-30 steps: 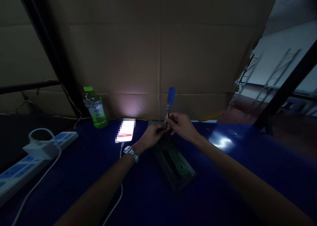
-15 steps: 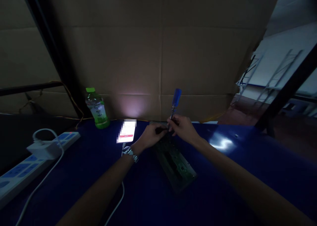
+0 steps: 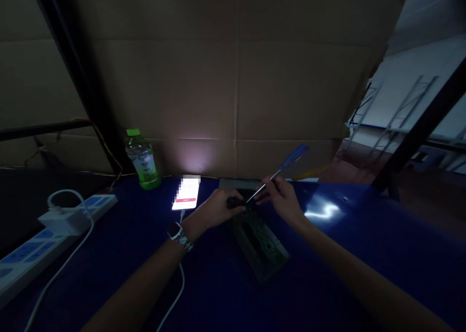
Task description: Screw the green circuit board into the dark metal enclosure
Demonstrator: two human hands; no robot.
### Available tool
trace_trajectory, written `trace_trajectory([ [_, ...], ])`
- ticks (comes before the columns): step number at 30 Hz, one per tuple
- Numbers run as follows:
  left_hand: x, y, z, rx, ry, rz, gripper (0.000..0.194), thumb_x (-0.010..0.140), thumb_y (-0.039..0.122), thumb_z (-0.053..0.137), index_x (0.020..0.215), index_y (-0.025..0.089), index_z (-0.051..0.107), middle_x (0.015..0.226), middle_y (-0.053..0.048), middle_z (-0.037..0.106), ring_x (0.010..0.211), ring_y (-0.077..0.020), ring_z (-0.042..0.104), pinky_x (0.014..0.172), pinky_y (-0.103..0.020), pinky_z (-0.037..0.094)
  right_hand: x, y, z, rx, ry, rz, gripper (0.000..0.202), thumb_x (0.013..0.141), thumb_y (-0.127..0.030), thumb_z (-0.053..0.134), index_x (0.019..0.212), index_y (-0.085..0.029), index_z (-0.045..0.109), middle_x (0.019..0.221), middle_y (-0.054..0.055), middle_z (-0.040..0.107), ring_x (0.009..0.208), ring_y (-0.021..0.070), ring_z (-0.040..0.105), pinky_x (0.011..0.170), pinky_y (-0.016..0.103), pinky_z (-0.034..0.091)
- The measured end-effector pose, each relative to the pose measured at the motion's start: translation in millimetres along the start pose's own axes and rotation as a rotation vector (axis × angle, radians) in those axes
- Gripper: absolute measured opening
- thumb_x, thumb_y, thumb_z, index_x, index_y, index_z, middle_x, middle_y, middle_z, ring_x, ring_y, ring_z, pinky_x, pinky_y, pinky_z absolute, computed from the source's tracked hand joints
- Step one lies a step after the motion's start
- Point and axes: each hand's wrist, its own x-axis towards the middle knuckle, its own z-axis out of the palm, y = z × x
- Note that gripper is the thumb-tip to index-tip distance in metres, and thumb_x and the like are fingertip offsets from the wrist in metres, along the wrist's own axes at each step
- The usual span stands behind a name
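My right hand [image 3: 282, 196] is closed around the shaft of a screwdriver [image 3: 294, 156] with a blue handle. The tool leans up to the right, and its tip ends near the left fingertips. My left hand [image 3: 223, 205], a metal-banded watch on its wrist, is closed in a pinch around something small and dark that I cannot make out. Beneath both hands lies a long flat device with a green circuit board [image 3: 267, 244] exposed. Its far end is partly hidden by the hands, and dim light blurs the details.
A lit phone [image 3: 186, 193] stands left of the hands, with a white cable running from it. Further left are a green-capped bottle [image 3: 143, 162] and a power strip [image 3: 96, 205] with a plugged-in charger. A cardboard wall [image 3: 204, 79] closes off the back of the blue table [image 3: 327, 254].
The screwdriver has tipped from nearly upright to a slant toward the right. My right hand has shifted slightly right and down; my left has drawn back a little to the left.
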Motion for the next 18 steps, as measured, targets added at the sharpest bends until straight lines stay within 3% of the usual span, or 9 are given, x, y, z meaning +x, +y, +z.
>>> trace_trajectory([
  [10,0.7,-1.1,-0.3,0.039,-0.04,-0.015,0.013,0.083,0.018,0.059,0.086,0.019,0.072,0.076,-0.002,0.069,0.064,-0.0142,0.06,0.056,-0.025,0.039,-9.2,2.1,-0.5,0.047,0.118,0.015,0.033,0.083,-0.052,0.056,0.089,-0.022,0.046,0.083,0.005,0.065,0.063,0.018,0.068,0.052,0.032,0.057],
  [18,1.1,-13.4,-14.5,0.054,0.059,-0.07,0.013,0.084,0.021,0.058,0.086,0.019,0.071,0.082,-0.004,0.07,0.069,-0.0159,0.062,0.061,-0.026,0.043,-10.7,8.3,-2.7,0.039,0.13,0.06,0.029,0.085,-0.05,0.053,0.089,-0.022,0.046,0.085,0.008,0.066,0.068,0.0205,0.069,0.059,0.037,0.06],
])
